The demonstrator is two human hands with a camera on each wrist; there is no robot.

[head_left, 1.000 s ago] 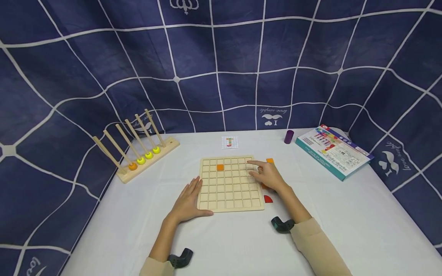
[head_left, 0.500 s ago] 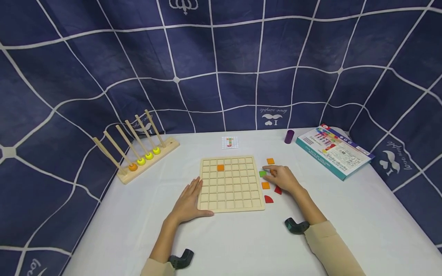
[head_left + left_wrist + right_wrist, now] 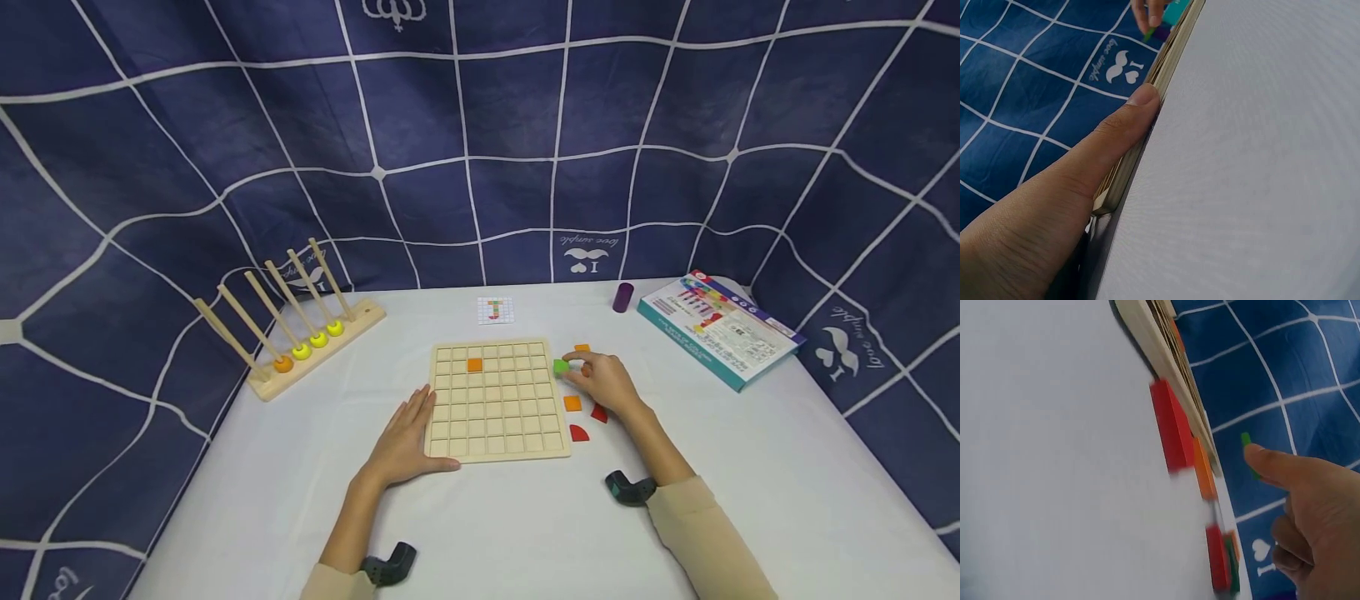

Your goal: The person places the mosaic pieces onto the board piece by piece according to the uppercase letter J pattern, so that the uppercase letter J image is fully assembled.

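Board (image 3: 498,410) first: it lies flat on the white table (image 3: 300,475), near edge facing the person, too close to square for a clear long axis. Left hand (image 3: 401,442) spreads wide at its near-left corner, thumb at the near edge; I'd want that brace steady. Right hand (image 3: 607,383) narrows to a pinch, holding the green tile (image 3: 560,367) just beside the board's right edge. From the head view I read the tile as square, no long axis; the right wrist view shows its thin edge slanting, so I'd level it, gripping lightly.
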